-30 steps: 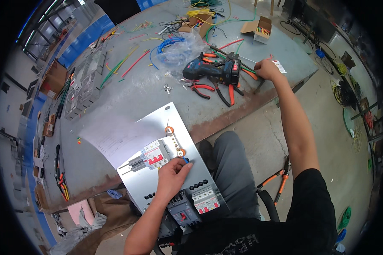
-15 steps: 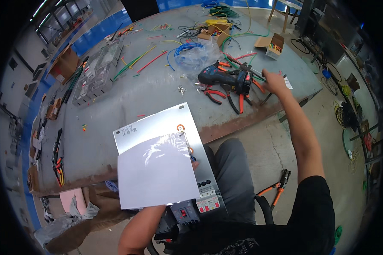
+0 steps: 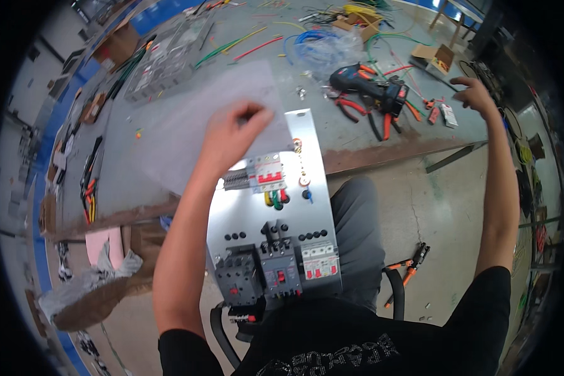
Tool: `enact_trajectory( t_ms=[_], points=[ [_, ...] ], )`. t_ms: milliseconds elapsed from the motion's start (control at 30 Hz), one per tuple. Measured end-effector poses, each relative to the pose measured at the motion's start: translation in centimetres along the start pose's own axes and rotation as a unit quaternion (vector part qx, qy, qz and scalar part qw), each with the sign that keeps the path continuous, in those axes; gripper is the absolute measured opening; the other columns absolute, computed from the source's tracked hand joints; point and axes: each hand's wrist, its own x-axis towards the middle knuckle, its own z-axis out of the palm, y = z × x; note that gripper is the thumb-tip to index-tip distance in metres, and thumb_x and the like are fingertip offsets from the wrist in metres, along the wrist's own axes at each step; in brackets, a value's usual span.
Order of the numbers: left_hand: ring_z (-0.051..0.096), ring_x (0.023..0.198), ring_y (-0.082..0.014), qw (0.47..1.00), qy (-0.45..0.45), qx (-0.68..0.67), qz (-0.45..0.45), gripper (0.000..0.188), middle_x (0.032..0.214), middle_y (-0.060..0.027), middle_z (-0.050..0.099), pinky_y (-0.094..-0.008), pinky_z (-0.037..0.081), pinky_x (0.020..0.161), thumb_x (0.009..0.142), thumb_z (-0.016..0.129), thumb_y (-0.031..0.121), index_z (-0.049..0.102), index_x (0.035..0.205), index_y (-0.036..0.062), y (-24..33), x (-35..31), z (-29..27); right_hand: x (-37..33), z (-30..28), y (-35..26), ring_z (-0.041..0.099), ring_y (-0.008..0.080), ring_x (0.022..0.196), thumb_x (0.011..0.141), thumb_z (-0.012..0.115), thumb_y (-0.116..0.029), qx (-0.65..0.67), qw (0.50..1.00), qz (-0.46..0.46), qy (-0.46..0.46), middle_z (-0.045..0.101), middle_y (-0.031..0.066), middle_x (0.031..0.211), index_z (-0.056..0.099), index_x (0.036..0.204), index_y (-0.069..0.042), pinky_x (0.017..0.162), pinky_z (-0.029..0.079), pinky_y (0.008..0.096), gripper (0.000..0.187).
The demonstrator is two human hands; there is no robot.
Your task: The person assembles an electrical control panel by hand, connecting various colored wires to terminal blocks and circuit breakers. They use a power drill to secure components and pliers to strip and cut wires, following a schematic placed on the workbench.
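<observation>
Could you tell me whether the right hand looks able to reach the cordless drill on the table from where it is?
Probably yes. The right hand hovers open over the table's far right side, and the cordless drill lies just to its left among pliers, with nothing standing between them. The left hand is busy holding a sheet.

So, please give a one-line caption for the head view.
Left hand lifts a translucent sheet off a breaker panel; right hand reaches over scattered pliers.

1. Sheet: thin, matt, translucent paper or film, smooth.
2. Panel: bare metal, smooth with a dull sheen.
3. Breakers: hard moulded plastic, grey and white, slightly glossy.
4. Table: matt grey top, scuffed.
5. Pliers: rubbery orange grips.
6. Floor: rough, cracked concrete.
</observation>
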Motion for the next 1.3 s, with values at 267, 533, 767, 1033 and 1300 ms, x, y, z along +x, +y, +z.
enact_trajectory(
  t_ms=[267,533,767,1033,1300],
  points=[
    [0.069,0.125,-0.0328,0.979,-0.028,0.185,0.085,0.043,0.133,-0.0167,0.074,-0.0398,0.053,0.107,0.096,0.074,0.029,0.073,0.133,0.0062,-3.8,1.3,2.2,-14.2,-5.9,-4.9,0.038,0.0005,0.062,0.108,0.061,-0.039,0.416,0.892,-0.172,-0.05,0.058,-0.0045,0.091,0.066,0.137,-0.002,0.053,0.026,0.0199,0.047],
    [0.072,0.109,-0.0194,0.981,-0.129,-0.122,0.074,0.038,0.125,-0.0101,0.076,-0.0349,0.058,0.096,0.097,0.077,0.02,0.074,0.133,0.0076,3.4,-5.1,4.6,-24.5,-4.4,-19.8,0.056,0.0083,0.075,0.101,0.067,-0.017,0.111,0.949,-0.29,-0.045,0.069,0.0046,0.098,0.072,0.115,0.002,0.066,0.045,0.0252,0.024],
    [0.071,0.091,-0.0157,0.963,-0.199,-0.14,0.111,0.033,0.104,-0.0089,0.079,-0.0318,0.056,0.083,0.094,0.081,0.02,0.078,0.123,0.0048,4.8,-7.4,2.5,-25.7,-0.8,-31.9,0.056,0.023,0.061,0.096,0.071,-0.008,-0.048,0.847,-0.5,-0.176,0.061,0.0118,0.072,0.067,0.103,0.004,0.059,0.043,0.0356,0.014],
    [0.067,0.08,-0.0159,0.969,-0.15,-0.164,0.107,0.025,0.089,-0.0083,0.076,-0.0317,0.055,0.078,0.093,0.082,0.019,0.08,0.113,0.0041,4.0,-6.8,3.3,-26.0,0.7,-35.0,0.056,0.0344,0.064,0.093,0.073,-0.007,-0.089,0.807,-0.563,-0.153,0.059,0.015,0.072,0.067,0.102,0.001,0.061,0.044,0.0397,0.013],
    [0.068,0.079,-0.0199,0.97,-0.141,-0.12,0.157,0.023,0.09,-0.0085,0.076,-0.0336,0.055,0.073,0.093,0.081,0.021,0.081,0.112,0.0074,3.5,-6.8,3.4,-26.6,0.9,-35.9,0.064,0.0353,0.075,0.086,0.077,-0.005,-0.13,0.798,-0.565,-0.167,0.064,0.0143,0.083,0.069,0.102,-0.003,0.067,0.048,0.0439,0.019]
  ],
)
